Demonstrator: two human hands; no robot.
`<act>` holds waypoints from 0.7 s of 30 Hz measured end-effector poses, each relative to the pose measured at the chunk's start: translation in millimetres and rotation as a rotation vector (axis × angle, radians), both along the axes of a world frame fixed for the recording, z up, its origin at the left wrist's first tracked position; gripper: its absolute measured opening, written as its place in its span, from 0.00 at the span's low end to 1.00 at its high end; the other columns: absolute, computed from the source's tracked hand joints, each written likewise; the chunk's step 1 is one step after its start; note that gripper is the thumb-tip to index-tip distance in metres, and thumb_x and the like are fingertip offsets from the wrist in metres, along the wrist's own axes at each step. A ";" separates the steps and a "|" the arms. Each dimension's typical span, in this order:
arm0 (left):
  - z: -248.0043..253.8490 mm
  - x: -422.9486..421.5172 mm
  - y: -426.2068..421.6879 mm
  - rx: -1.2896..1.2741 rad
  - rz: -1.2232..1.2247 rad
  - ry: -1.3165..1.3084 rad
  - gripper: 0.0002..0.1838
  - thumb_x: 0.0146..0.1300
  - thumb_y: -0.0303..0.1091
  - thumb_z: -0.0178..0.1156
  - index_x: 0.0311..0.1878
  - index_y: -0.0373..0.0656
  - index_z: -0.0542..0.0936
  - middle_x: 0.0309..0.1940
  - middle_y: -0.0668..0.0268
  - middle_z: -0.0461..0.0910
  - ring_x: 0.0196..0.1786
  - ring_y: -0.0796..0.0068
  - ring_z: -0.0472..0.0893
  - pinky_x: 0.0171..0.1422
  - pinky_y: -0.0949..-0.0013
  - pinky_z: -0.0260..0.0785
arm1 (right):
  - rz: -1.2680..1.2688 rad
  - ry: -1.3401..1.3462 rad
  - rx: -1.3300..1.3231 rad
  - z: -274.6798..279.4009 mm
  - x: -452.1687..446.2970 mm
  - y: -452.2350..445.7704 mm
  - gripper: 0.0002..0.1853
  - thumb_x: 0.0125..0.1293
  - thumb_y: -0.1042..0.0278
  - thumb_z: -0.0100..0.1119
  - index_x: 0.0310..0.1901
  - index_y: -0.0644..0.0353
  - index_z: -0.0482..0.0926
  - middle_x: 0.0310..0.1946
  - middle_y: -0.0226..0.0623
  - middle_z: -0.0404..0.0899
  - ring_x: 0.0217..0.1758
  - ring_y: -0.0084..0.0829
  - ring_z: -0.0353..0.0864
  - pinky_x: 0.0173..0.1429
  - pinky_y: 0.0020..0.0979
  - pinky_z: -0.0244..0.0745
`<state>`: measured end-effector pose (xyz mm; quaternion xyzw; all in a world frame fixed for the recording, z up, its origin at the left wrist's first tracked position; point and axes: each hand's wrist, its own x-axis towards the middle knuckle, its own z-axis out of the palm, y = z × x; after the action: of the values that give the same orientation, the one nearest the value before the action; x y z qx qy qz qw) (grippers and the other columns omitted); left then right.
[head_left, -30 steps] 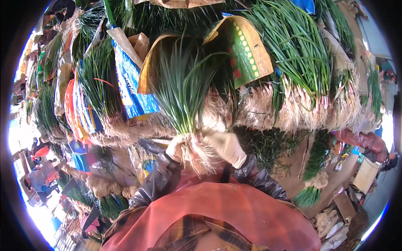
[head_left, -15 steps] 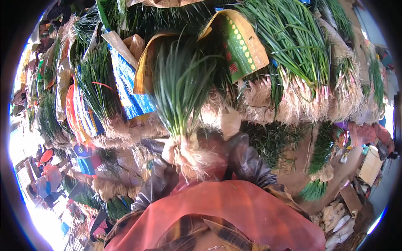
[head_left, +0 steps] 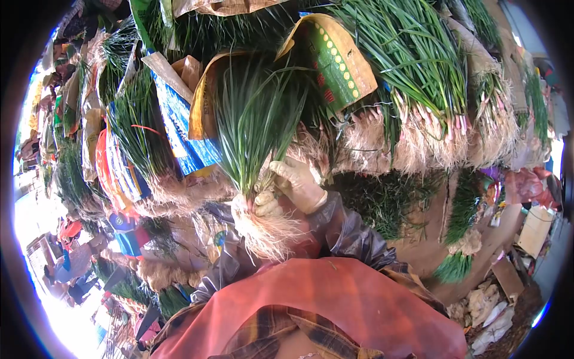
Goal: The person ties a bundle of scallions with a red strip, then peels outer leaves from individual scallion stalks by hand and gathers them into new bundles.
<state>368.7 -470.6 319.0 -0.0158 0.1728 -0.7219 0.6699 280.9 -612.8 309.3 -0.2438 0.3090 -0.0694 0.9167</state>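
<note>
A bunch of green onions (head_left: 254, 137) stands upright before my chest, its dark green leaves pointing away and its pale, stringy roots (head_left: 272, 236) hanging toward the red apron. My left hand (head_left: 266, 204), in a pale glove, wraps the bunch at the white stem bases, and its fingertips show on the right side. My right hand (head_left: 302, 186), also gloved, is at the right edge of the stems, with thumb and fingers pinched on thin strands of the bunch. Just beyond lies a yellow and green printed sack (head_left: 338, 63) spread over more green onions.
Large heaps of green onions (head_left: 412, 66) line the raised surface ahead, roots facing me. A blue and white sack (head_left: 188, 143) lies to the left. Below right, a tied bunch (head_left: 460, 239) is on the ground near cardboard (head_left: 508, 278) and crumpled plastic bags (head_left: 484, 305).
My right hand has moved left and down to the stems and closed on the bunch's side. The bunch in my left hand has turned slightly, and its roots are more fanned out.
</note>
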 end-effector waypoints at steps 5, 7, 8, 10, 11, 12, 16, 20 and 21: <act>-8.4 -10.5 0.5 0.029 0.029 0.056 0.15 0.57 0.48 0.59 0.31 0.48 0.69 0.22 0.72 0.63 0.26 0.74 0.61 0.30 0.71 0.55 | -0.092 0.070 -0.032 5.7 -1.4 4.2 0.16 0.68 0.64 0.58 0.51 0.64 0.76 0.27 0.23 0.75 0.24 0.14 0.65 0.27 0.18 0.58; -14.5 -14.7 4.3 0.162 0.102 -0.059 0.14 0.55 0.47 0.58 0.30 0.48 0.69 0.22 0.71 0.63 0.27 0.73 0.61 0.30 0.70 0.55 | -0.281 0.239 -0.618 -3.4 6.1 13.7 0.12 0.68 0.62 0.59 0.42 0.62 0.79 0.26 0.29 0.78 0.22 0.20 0.69 0.27 0.24 0.64; -17.7 -13.3 5.4 0.134 0.036 -0.030 0.13 0.53 0.45 0.56 0.30 0.46 0.68 0.22 0.70 0.63 0.28 0.72 0.61 0.31 0.68 0.56 | -0.377 0.320 -0.913 -5.2 8.2 16.1 0.11 0.68 0.61 0.59 0.37 0.62 0.80 0.26 0.32 0.79 0.22 0.23 0.71 0.27 0.27 0.68; -2.6 -8.8 -6.3 0.103 -0.024 -0.001 0.12 0.51 0.42 0.55 0.29 0.45 0.68 0.23 0.68 0.64 0.28 0.72 0.61 0.32 0.67 0.56 | -0.044 0.796 -0.708 -9.6 -11.7 -5.5 0.16 0.69 0.56 0.56 0.40 0.63 0.80 0.32 0.46 0.81 0.38 0.31 0.79 0.41 0.34 0.74; -3.3 -8.0 -4.2 0.121 -0.031 -0.043 0.12 0.51 0.42 0.53 0.30 0.44 0.68 0.23 0.67 0.64 0.29 0.71 0.62 0.32 0.67 0.57 | -0.146 0.906 -0.810 -24.6 -27.5 -15.1 0.19 0.70 0.53 0.53 0.41 0.65 0.80 0.32 0.46 0.82 0.37 0.35 0.79 0.42 0.35 0.75; -3.5 -8.0 -2.5 0.138 -0.042 -0.082 0.11 0.51 0.41 0.52 0.30 0.43 0.68 0.23 0.66 0.65 0.29 0.71 0.62 0.32 0.67 0.57 | -0.043 0.961 -0.717 -47.6 -48.1 -27.2 0.20 0.71 0.52 0.51 0.47 0.64 0.79 0.37 0.50 0.82 0.40 0.40 0.82 0.45 0.37 0.76; -0.2 3.1 2.7 0.205 -0.139 -0.241 0.19 0.54 0.47 0.57 0.37 0.39 0.71 0.26 0.66 0.67 0.31 0.71 0.66 0.35 0.68 0.61 | 1.171 0.811 -1.150 -37.5 -89.8 -46.1 0.26 0.70 0.44 0.43 0.45 0.61 0.80 0.38 0.52 0.82 0.43 0.44 0.83 0.47 0.41 0.77; -2.1 -6.6 10.5 0.502 -0.088 -0.397 0.26 0.63 0.47 0.57 0.56 0.35 0.71 0.42 0.53 0.78 0.45 0.61 0.79 0.48 0.62 0.76 | 0.631 0.649 -0.892 -9.1 -50.6 -35.2 0.26 0.68 0.43 0.49 0.45 0.64 0.78 0.39 0.51 0.81 0.42 0.44 0.82 0.44 0.41 0.75; 8.1 -6.3 4.9 0.489 -0.136 -0.498 0.24 0.66 0.45 0.56 0.59 0.40 0.72 0.46 0.54 0.79 0.48 0.61 0.80 0.51 0.59 0.76 | 0.597 0.553 -0.768 8.4 -31.7 -33.8 0.26 0.67 0.44 0.49 0.46 0.65 0.77 0.38 0.51 0.81 0.41 0.46 0.82 0.43 0.40 0.75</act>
<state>362.3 -465.7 327.1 0.3332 0.1725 -0.6839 0.6257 249.2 -646.6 317.7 -0.6462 0.4082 0.1520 0.6266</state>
